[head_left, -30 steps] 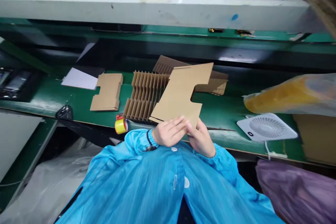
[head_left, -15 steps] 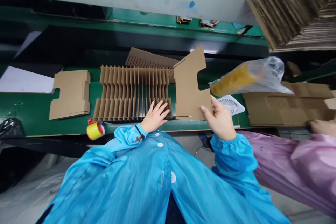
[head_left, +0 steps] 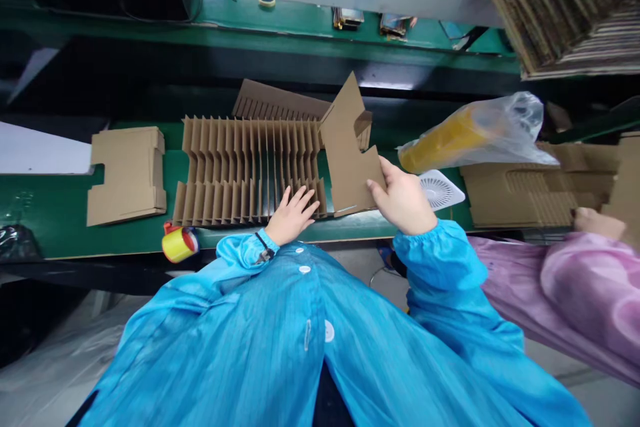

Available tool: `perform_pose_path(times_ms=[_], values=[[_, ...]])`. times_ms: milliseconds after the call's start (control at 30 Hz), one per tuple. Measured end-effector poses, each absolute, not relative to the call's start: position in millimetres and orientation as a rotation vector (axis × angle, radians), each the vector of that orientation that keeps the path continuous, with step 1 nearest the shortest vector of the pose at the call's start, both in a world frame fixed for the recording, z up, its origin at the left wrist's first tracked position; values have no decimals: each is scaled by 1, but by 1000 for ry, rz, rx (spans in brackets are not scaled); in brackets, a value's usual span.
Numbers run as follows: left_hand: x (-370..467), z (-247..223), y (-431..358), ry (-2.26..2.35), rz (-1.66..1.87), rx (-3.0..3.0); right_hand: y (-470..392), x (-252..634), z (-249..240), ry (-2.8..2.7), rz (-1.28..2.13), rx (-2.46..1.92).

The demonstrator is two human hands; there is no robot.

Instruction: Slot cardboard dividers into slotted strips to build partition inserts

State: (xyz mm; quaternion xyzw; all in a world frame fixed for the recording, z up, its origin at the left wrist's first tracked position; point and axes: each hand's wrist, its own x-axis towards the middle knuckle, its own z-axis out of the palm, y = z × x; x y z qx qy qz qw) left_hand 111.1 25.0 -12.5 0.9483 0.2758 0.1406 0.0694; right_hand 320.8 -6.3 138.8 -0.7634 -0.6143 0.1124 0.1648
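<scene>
A slotted cardboard divider grid (head_left: pixel 225 167) stands on the green bench, its many upright partitions side by side. My left hand (head_left: pixel 293 215) rests with fingers spread on the near right part of the grid. At the grid's right end, my right hand (head_left: pixel 405 197) pinches the right edge of a notched cardboard sheet (head_left: pixel 347 153), thumb on its face. The sheet is tilted upright, with its left edge close to the grid; whether they touch I cannot tell. Behind the grid lies another slotted cardboard strip (head_left: pixel 280 101), partly hidden.
Flat cardboard pieces (head_left: pixel 127 177) are stacked at left. A yellow tape roll (head_left: pixel 180 243) hangs at the front edge. To the right are a bagged yellow roll (head_left: pixel 450 140), a white fan (head_left: pixel 440 189), more cardboard (head_left: pixel 520 197) and a co-worker's hand (head_left: pixel 597 221).
My right hand has brought the cardboard sheet left and turned it more edge-on towards the grid. My left hand stays on the grid. The co-worker's hand has shifted left, beside a raised cardboard piece.
</scene>
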Motion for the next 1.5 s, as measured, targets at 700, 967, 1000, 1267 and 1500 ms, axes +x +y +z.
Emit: perform_pose_path(times_ms=[700, 967, 1000, 1267, 1500], values=[[111, -13, 25, 806, 438, 2774, -1, 279, 69, -2049, 531, -2554], [112, -12, 25, 817, 416, 2798, 13, 301, 42, -2138, 431, -2250], [112, -12, 25, 820, 416, 2803, 23, 310, 39, -2166, 374, -2139], [111, -14, 24, 821, 405, 2839, 79, 353, -2, -2404, 584, -1794], [112, -2, 21, 800, 471, 2766, 76, 356, 4, -2381, 574, -1641]])
